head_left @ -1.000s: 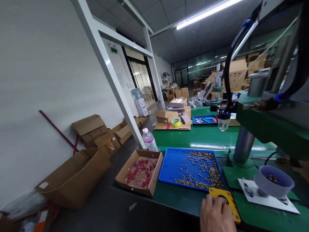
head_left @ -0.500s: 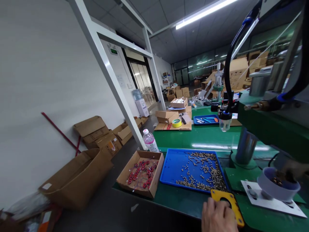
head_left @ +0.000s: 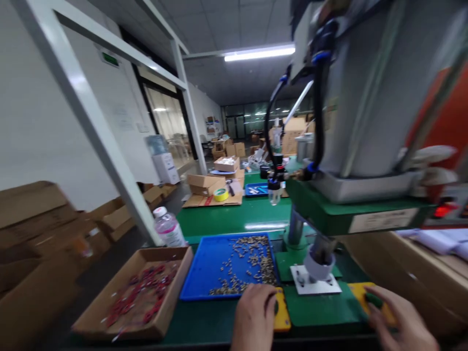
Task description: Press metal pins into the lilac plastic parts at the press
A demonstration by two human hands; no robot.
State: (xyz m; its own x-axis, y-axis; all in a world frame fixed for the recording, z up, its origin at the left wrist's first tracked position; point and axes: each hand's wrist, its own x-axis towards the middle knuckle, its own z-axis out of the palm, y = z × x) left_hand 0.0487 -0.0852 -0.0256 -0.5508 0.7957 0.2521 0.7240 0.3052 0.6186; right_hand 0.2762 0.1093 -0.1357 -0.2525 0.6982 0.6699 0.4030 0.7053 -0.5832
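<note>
Our view has swung to the right since the earlier frame, so the blue tray (head_left: 206,273) and the cardboard box (head_left: 172,293) sit further left, and our right hand (head_left: 405,319) has come into sight at the lower right. Our left hand (head_left: 254,317) lies at the bottom centre on the left yellow box (head_left: 281,321), as before; its fingers are bent close together, tips hidden, so we cannot tell how firmly they press. Over the right yellow box (head_left: 356,292), our other thumb and forefinger stand apart around a dark green button (head_left: 373,300); we cannot tell whether they touch it. Between the hands, right of centre, we see the cup (head_left: 317,268), round and of cloudy pale plastic, above a flat white plate (head_left: 310,288), with a dark metal ram (head_left: 323,246) reaching down to its mouth.

On the green-painted press (head_left: 321,209) we find a pale label (head_left: 382,221) whose blurred lines we cannot read. At the upper left, the green sign (head_left: 109,59) is equally smeared, as is the print on the clear, white-capped bottle (head_left: 168,229).

Smooth plastic forms the tray, with small shiny metal pieces (head_left: 268,268) scattered along its right and near sides. At lower left, the open brown box holds a blurred tangle of red parts (head_left: 153,297).
</note>
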